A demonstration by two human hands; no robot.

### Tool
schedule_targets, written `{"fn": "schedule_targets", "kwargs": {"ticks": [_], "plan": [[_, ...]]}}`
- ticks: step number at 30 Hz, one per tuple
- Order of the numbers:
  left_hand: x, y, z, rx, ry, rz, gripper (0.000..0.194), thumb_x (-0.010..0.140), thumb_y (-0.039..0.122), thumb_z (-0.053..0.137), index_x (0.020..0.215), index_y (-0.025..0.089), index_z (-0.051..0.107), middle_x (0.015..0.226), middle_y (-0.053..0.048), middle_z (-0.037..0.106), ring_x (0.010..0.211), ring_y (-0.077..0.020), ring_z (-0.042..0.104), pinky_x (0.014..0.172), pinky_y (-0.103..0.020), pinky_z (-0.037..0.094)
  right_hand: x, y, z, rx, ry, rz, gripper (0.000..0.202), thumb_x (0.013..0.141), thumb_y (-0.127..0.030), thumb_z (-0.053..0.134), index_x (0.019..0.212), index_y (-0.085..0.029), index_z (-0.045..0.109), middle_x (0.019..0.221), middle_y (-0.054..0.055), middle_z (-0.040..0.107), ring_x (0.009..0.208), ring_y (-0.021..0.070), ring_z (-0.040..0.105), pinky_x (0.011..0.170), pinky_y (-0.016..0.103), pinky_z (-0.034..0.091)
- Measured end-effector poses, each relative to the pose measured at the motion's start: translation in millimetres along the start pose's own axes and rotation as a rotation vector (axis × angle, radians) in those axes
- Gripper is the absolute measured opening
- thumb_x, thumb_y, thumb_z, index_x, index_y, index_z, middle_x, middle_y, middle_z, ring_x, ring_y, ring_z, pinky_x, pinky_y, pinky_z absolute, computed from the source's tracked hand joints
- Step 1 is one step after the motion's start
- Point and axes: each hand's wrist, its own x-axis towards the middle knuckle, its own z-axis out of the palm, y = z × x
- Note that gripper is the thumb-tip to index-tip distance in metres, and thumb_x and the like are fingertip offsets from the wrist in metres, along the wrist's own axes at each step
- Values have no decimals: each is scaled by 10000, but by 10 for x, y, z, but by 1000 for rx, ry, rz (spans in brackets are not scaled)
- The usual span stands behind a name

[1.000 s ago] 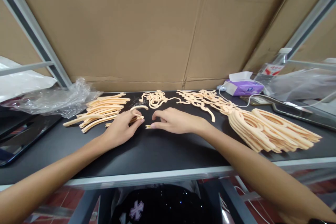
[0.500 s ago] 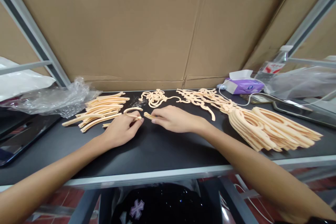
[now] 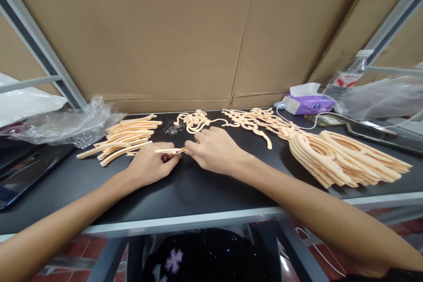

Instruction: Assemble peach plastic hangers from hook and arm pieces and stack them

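My left hand (image 3: 153,163) is closed on a thin pale curved piece (image 3: 161,151) over the middle of the black table. My right hand (image 3: 213,150) pinches a narrow pale strip (image 3: 183,150), whose end meets the piece in my left hand. Beside my left hand lies a row of pale curved strips (image 3: 132,132). Behind my right hand is a tangle of thin curled pieces (image 3: 194,121), with more looped pieces (image 3: 251,119) to its right. A stack of flat pale pieces with oval openings (image 3: 330,158) rests at the right.
Crumpled clear plastic (image 3: 82,123) and a dark tablet (image 3: 29,172) lie at the left. At the back right are a purple tissue pack (image 3: 309,103), a bottle (image 3: 346,79), a white cable and a dark-edged device (image 3: 380,134). Cardboard (image 3: 165,44) stands behind.
My right hand has turned and come closer to my left, bringing the strip against the left piece. That piece has tilted and now looks flatter. The view has shifted slightly.
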Motion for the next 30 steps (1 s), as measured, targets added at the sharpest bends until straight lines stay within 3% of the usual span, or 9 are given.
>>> {"fn": "schedule_targets", "kwargs": {"ticks": [5,12,17,30], "plan": [[9,-18,21,101,-67,-98,389,876,350,488,526,196,418,471,19,463,453,-117,417,514,-268,248,6,-86,-23,-10,-10,-34,349,1034,-315,373,964,-146,670,908,135,703,830,235,650,658,337,310],[18,-15,33,213,-98,-110,373,847,329,444,498,204,402,470,-18,500,449,-144,422,511,-286,219,15,-183,-49,-19,-32,-19,316,1019,-261,382,961,-131,664,906,146,704,826,247,653,627,336,308],[19,5,13,305,-117,-135,363,846,301,434,498,202,460,500,-44,568,470,-166,482,519,-292,220,4,-158,-75,-35,-14,-10,311,1013,-242,383,961,-131,670,901,147,702,836,257,649,636,342,308],[36,51,17,423,-248,-134,345,876,306,429,577,209,570,554,-79,626,516,-229,564,518,-311,181,60,-49,-129,-93,-47,-151,238,947,-110,443,962,-121,680,902,154,696,871,265,636,661,350,326]]}}
